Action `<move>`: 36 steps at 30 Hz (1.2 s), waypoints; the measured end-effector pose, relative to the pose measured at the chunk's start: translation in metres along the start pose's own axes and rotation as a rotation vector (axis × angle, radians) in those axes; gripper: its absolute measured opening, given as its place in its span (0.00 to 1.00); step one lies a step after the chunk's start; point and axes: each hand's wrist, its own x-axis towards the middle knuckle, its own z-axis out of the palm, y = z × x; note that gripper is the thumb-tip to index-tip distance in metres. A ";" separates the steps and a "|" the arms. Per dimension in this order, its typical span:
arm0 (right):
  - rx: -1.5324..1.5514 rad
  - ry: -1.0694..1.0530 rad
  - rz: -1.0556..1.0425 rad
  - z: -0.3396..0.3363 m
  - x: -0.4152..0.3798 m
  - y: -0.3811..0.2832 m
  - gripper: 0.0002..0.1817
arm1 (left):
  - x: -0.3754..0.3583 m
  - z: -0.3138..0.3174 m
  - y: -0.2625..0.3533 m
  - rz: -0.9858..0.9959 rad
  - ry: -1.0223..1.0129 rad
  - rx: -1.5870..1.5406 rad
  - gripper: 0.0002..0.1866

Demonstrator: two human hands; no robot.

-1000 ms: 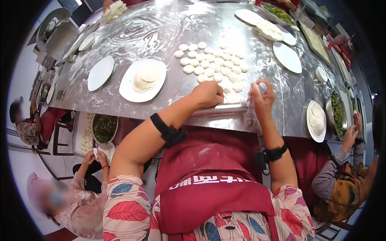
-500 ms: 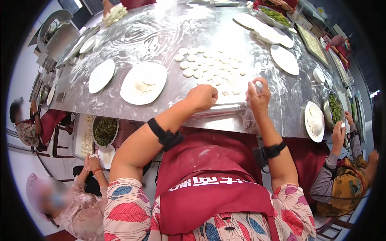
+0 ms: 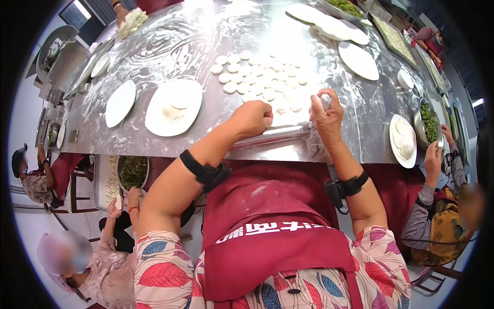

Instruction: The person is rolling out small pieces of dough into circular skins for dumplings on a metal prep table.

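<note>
Left hand (image 3: pixel 253 118) and right hand (image 3: pixel 327 109), both curled, at the near edge of a floured metal table (image 3: pixel 216 109)

The metal table, streaked with white flour, filled much of the upper part of the head view. Against its near side stood the wearer, in a dark red apron (image 3: pixel 288 260) with white lettering over a leaf-printed shirt. One co-worker (image 3: pixel 110 286) in a pink cap was at lower left; another (image 3: pixel 447 232) was at right.

Left of the left hand, a broad white plate (image 3: pixel 156 122) bore a few overlapping flat dough rounds (image 3: pixel 171 114); farther left lay a narrower white plate (image 3: pixel 121 104). Near the right end of the near edge, an oval plate (image 3: pixel 406 164) carried more pale rounds, just beside a bowl of chopped greens (image 3: pixel 428 122).

The left hand formed a loose fist near the front of the dough group. Its fingertips were turned from sight, and whether they had hold of anything could not be told. The right hand, apart from the left, was mostly closed, with thumb and fingers bent about a pale rounded object (image 3: pixel 325 100), too blurred to identify. A black strap (image 3: pixel 206 172) circled the left forearm.

Smallest were the dough pieces (image 3: pixel 250 80), pale and disc-like, which lay in a loose cluster on the table beyond the hands, some close together and others slightly apart.
</note>
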 end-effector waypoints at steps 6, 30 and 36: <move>0.099 -0.040 -0.016 -0.022 -0.047 -0.008 0.06 | -0.001 0.003 -0.002 0.069 -0.072 -0.065 0.08; 0.015 -0.007 -0.020 -0.024 -0.050 -0.008 0.06 | 0.017 0.001 -0.009 0.031 0.001 -0.129 0.07; -0.091 0.024 -0.032 0.009 0.016 0.008 0.06 | 0.021 -0.001 -0.011 0.083 -0.051 -0.041 0.07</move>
